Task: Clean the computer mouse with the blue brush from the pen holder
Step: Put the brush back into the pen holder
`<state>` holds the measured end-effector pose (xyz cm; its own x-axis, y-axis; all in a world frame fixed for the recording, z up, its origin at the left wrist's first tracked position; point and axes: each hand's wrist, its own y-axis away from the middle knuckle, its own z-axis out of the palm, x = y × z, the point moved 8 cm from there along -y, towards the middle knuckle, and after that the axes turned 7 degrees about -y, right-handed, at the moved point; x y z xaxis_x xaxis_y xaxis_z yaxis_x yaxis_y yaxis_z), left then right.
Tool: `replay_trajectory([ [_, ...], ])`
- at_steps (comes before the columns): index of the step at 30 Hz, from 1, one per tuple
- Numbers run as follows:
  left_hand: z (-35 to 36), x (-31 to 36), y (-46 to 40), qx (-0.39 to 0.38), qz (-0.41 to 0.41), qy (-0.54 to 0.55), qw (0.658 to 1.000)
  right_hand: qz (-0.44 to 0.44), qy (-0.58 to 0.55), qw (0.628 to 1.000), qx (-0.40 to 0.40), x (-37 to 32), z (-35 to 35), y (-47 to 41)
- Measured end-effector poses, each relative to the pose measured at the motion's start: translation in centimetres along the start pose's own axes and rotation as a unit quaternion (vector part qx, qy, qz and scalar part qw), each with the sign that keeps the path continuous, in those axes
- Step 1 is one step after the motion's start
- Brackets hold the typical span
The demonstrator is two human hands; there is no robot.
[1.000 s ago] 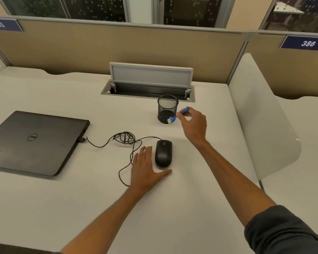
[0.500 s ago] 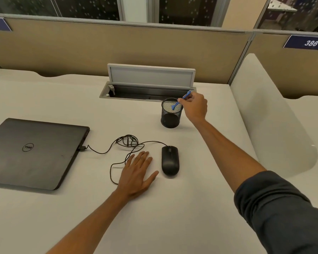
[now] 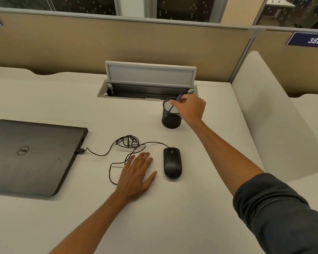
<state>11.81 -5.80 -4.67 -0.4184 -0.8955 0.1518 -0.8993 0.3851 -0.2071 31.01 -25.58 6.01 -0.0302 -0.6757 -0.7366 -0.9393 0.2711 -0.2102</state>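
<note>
A black wired mouse (image 3: 172, 162) lies on the white desk. My left hand (image 3: 137, 174) rests flat on the desk just left of the mouse, fingers spread, holding nothing. Behind the mouse stands a black mesh pen holder (image 3: 171, 118). My right hand (image 3: 190, 109) hovers at the holder's right rim, fingers pinched on the thin blue brush (image 3: 174, 103). The brush slants down into the holder, its lower end inside the mesh and its top end poking up above my fingers.
A closed dark laptop (image 3: 33, 156) lies at the left, joined to the mouse by a tangled black cable (image 3: 125, 143). An open cable hatch with a raised grey lid (image 3: 151, 74) sits behind the holder. A white divider panel (image 3: 275, 114) bounds the desk on the right.
My right hand carried the brush from beside the holder up over its rim and lowered the brush end into it. My left hand drew a little away from the mouse.
</note>
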Motion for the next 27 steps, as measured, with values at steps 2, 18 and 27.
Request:
replay_trajectory([
  [2,-0.1,0.0,0.0,-0.002,0.001,-0.001,1.0,-0.022,0.005,0.999,0.036,-0.2,-1.1,0.0],
  [18,-0.1,0.2,0.0,-0.006,-0.004,0.002,1.0,0.031,0.017,0.999,-0.011,1.3,-1.3,-0.8],
  [27,0.2,-0.1,0.1,0.005,-0.009,0.004,1.0,0.079,-0.047,0.996,-0.017,1.9,0.4,-3.1],
])
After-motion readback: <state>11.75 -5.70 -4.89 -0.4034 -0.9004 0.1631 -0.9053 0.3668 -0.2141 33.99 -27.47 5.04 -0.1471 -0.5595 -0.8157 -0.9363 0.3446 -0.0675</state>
